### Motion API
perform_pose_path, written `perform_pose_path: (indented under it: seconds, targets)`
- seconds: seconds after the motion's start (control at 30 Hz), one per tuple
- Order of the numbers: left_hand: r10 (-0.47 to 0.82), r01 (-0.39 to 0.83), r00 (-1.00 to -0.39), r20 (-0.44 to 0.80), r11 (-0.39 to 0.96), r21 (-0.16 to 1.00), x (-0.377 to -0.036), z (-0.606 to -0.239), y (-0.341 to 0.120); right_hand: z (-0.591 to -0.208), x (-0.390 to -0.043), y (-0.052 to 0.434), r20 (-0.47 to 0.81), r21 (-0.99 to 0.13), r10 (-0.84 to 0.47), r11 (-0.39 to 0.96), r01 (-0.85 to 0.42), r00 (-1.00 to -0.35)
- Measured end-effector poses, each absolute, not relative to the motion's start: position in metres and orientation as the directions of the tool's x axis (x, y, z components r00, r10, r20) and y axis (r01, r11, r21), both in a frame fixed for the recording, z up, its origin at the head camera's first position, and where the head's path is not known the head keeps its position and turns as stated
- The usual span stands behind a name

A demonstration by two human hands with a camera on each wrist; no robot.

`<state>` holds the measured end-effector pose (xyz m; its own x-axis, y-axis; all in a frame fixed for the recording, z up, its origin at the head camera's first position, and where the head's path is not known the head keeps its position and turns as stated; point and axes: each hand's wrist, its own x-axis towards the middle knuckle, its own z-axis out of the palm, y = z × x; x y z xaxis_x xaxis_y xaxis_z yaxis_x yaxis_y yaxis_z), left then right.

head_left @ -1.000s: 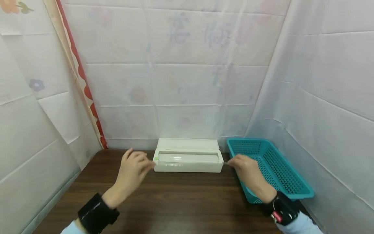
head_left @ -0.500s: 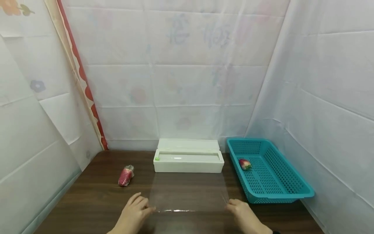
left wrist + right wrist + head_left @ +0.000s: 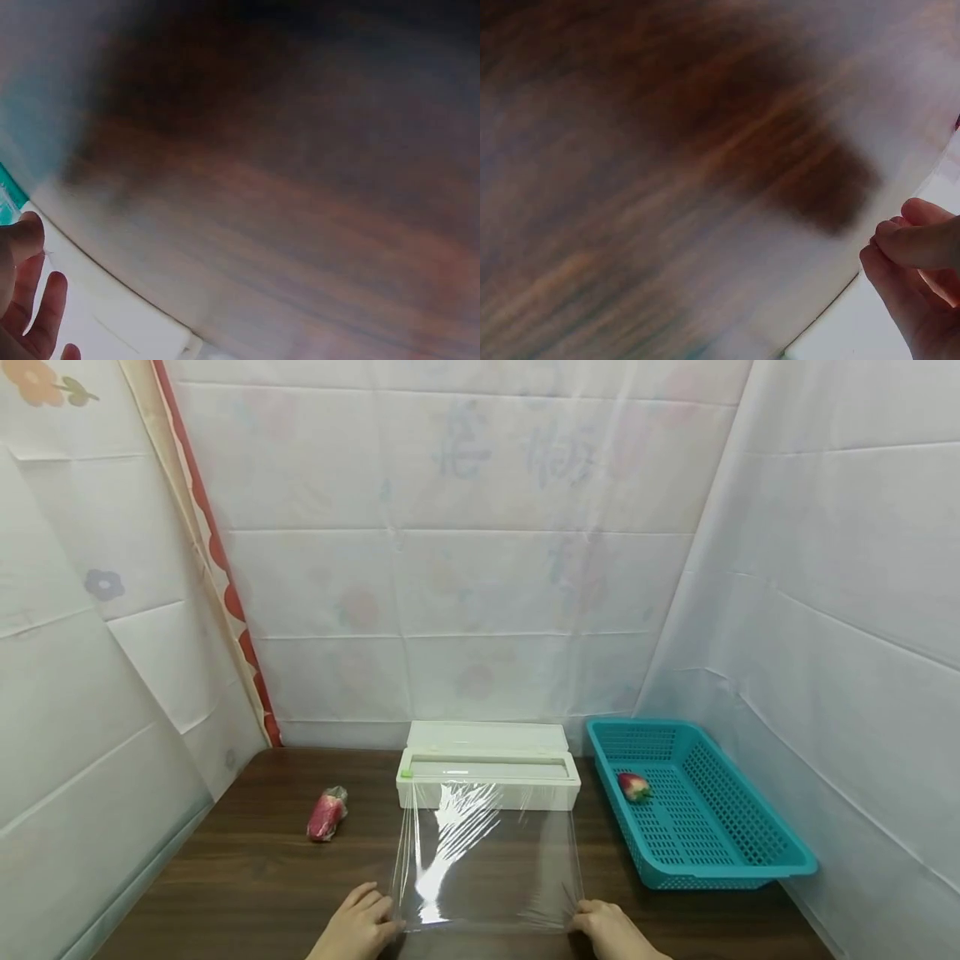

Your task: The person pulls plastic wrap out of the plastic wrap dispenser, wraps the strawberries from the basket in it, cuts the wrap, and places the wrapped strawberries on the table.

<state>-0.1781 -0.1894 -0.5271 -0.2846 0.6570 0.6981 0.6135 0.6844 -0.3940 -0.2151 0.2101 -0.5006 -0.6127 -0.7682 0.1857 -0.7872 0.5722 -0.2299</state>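
Lower centre of frame: my left hand (image 3: 354,923) and right hand (image 3: 611,930) pinch the clear film (image 3: 491,872) by its lower corners. I should pull both level, with equal tension, to limit creases.

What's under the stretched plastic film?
Through the clear film, the brown table and part of the white box show. Where bright glare streaks it, what lies beneath can't be seen.

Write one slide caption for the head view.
Left hand and right hand hold clear film taut from a white box, a teal basket at right.
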Motion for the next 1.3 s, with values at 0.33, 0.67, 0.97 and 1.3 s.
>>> perform_pose_path:
  seconds: [0.33,0.67,0.97,1.3]
  targets:
    - [0.711,0.621,-0.397,0.580,0.673,-0.400,-0.174,-0.529,-0.190,-0.504,-0.217,0.215,0.167,-0.186,-0.780,0.575,-0.797,-0.603]
    - [0.725,0.612,-0.387,0.570,0.664,-0.429,-0.170,-0.536,-0.187,-0.509,-0.215,0.221,0.234,-0.078,-0.808,0.539,-0.839,-0.541]
    - [0.721,0.615,-0.294,0.627,0.645,-0.453,-0.167,-0.541,-0.188,-0.509,-0.213,0.224,0.178,-0.064,-0.770,0.613,-0.788,-0.613]
    - [0.785,0.635,-0.103,0.611,0.525,-0.567,-0.164,-0.558,-0.202,-0.501,-0.211,0.223,0.079,-0.141,-0.732,0.664,-0.734,-0.677]
